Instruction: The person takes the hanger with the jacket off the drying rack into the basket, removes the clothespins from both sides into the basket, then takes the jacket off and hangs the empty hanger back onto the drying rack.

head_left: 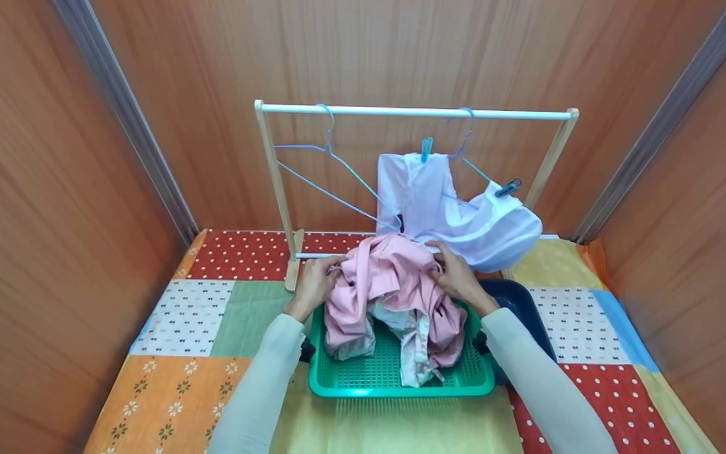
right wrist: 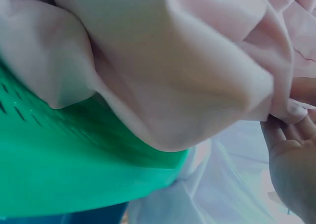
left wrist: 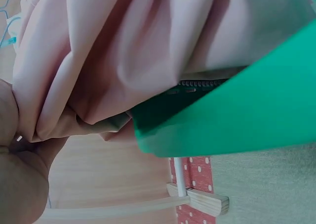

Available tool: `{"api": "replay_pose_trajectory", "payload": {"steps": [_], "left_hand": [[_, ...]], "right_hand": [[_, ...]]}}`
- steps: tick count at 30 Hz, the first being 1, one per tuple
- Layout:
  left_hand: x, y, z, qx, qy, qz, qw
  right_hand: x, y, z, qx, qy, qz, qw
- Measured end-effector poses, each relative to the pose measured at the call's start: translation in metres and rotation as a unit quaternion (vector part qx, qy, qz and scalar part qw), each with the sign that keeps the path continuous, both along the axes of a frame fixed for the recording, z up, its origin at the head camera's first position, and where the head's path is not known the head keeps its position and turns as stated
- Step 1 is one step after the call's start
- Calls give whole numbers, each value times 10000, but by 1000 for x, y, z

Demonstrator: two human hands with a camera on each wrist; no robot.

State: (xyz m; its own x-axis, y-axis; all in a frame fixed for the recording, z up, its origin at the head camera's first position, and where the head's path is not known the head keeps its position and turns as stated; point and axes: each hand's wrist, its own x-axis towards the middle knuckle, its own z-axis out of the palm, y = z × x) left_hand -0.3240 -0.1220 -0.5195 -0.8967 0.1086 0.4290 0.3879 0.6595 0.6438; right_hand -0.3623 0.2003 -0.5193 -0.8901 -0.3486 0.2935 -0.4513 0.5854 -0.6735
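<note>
Crowding a green basket (head_left: 401, 393), pink cloth (head_left: 394, 271) is pinched by left hand (head_left: 312, 287) and right hand (head_left: 459, 277). Mesh (head_left: 366, 373) is exposed (near-side).

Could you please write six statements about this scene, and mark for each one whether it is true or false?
1. The left hand and the right hand both grip the pink cloth. True.
2. A teal clip and a darker clip are fixed on the white cloth. True.
3. The dark tray stands left of the green basket. False: it shows at the basket's right.
4. Both sleeves are black. False: they are whitish.
5. Two hangers hang from the top rail. True.
6. The white cloth lies inside the green basket. False: it hangs on the rack's right-hand hanger.
</note>
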Motion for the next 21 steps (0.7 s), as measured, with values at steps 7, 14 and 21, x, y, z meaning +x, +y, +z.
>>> {"api": "replay_pose_trajectory", "payload": {"steps": [7, 14, 21], "left_hand": [[18, 6, 15, -522, 136, -243, 9982], [50, 13, 12, -1351, -3, -849, 9872], [74, 25, 4, -2107, 7, -1578, 9647]], "right_hand": [[22, 1, 11, 282, 589, 240, 9976], [54, 2, 1, 792, 1617, 709, 9811], [82, -6, -5, 1121, 1642, 833, 9765]]}}
